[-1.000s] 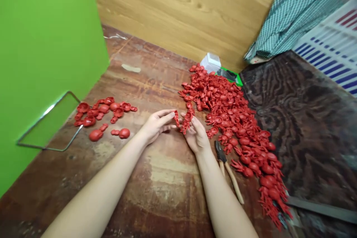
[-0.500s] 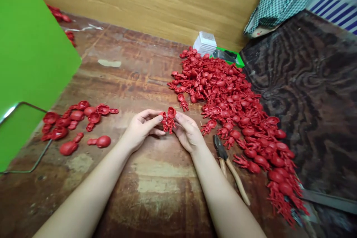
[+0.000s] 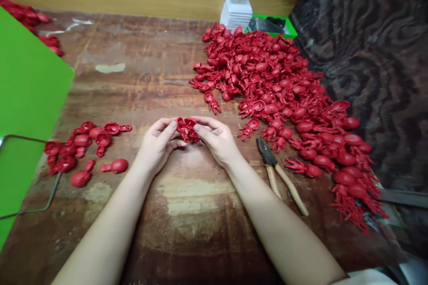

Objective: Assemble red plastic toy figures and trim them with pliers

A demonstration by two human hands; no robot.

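Head view: two small red plastic pieces are held up in front of the body, above the worn wooden table [image 3: 150,84]. One piece, the left-held piece [image 3: 181,125], is pinched between thumb and fingers of the left hand [image 3: 157,147]; the other, the right-held piece [image 3: 191,124], is gripped the same way by the right hand [image 3: 216,142]. The pieces are kept side by side, hollow faces showing; whether they are touching cannot be told.

To the right and beyond, a large heap of red pieces [image 3: 261,67] is spread along the table edge, rounded heads and thin limbs jumbled together. Pliers [image 3: 266,153] with tan handles are laid between the right forearm and the heap. To the left, a small cluster of red pieces [image 3: 82,139] is set out, some rounded side up, some hollow side up. It is bordered by a green panel [image 3: 30,84], to which a bent metal wire [image 3: 54,190] is seen close by. More red pieces are partly hidden behind the panel.

At the back, a white stack [image 3: 236,11] and a green tray [image 3: 290,30] are placed against the heap.
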